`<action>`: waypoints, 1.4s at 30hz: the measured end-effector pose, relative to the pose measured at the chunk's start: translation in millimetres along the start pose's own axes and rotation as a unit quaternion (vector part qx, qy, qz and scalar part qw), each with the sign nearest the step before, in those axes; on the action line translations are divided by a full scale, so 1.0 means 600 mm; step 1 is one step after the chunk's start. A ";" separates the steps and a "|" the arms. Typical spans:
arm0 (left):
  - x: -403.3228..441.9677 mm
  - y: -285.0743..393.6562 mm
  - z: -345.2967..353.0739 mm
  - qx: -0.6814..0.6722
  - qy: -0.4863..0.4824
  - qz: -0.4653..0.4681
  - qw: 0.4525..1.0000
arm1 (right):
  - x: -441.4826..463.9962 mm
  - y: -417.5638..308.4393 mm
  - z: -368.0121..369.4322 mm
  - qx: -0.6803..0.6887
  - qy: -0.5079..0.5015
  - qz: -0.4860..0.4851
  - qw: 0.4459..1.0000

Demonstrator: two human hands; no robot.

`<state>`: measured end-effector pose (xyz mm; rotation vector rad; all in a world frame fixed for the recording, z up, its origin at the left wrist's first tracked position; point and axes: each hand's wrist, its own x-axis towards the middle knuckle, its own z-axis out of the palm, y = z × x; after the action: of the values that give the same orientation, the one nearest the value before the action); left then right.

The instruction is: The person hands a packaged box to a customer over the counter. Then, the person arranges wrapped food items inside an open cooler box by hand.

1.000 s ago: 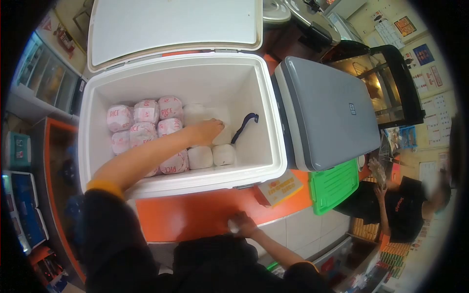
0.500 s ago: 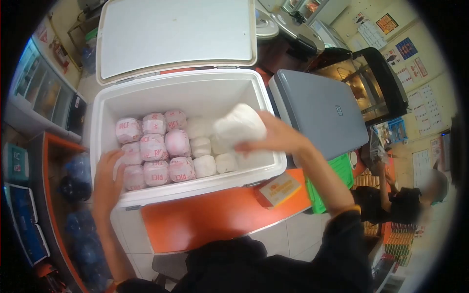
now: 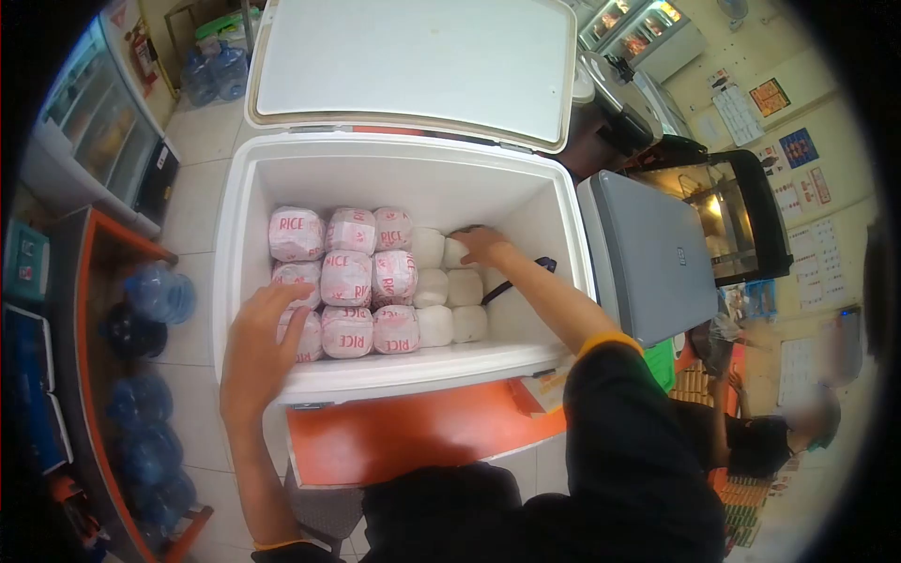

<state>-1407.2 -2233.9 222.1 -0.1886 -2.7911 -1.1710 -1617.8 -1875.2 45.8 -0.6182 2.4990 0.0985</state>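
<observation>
An open white cooler box (image 3: 394, 375) holds paper-wrapped rice packs (image 3: 347, 279) printed "RICE" in red, stacked on its left side. Right of these sit plain white wrapped packs (image 3: 435, 326). My right hand (image 3: 482, 246) reaches inside, its fingers closed over a plain white wrapped pack (image 3: 456, 254) in the back row; the fingertips are partly hidden. My left hand (image 3: 267, 342) is at the front left rim, fingers apart, beside the printed packs. A dark strap-like item (image 3: 518, 280) lies inside near my right forearm.
The cooler's lid (image 3: 413, 66) stands raised behind it. To the right are a grey HP machine (image 3: 648, 253) and a lit glass-fronted oven (image 3: 718, 211). An orange counter (image 3: 404, 436) lies in front. Blue water bottles (image 3: 150, 450) fill a left shelf. Another person (image 3: 760, 446) works at far right.
My right hand has lowered a white wrapped pack from above the cooler into its back row. The view has shifted, and my left hand stays by the front left rim.
</observation>
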 end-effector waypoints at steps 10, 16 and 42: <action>0.002 0.003 -0.003 0.006 -0.010 0.015 1.000 | 0.009 0.002 0.087 0.056 0.156 -0.036 0.986; 0.002 0.009 -0.005 0.018 -0.023 0.021 0.999 | -0.022 -0.005 0.038 0.063 0.099 -0.016 0.993; 0.808 0.106 -0.083 0.382 0.343 0.239 0.824 | -0.800 -0.474 0.462 0.586 0.362 0.477 0.546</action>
<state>-1873.2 -2190.4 373.0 -0.2878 -2.1283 0.0603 -996.0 -1877.8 86.9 1.5385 2.4348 -1.5632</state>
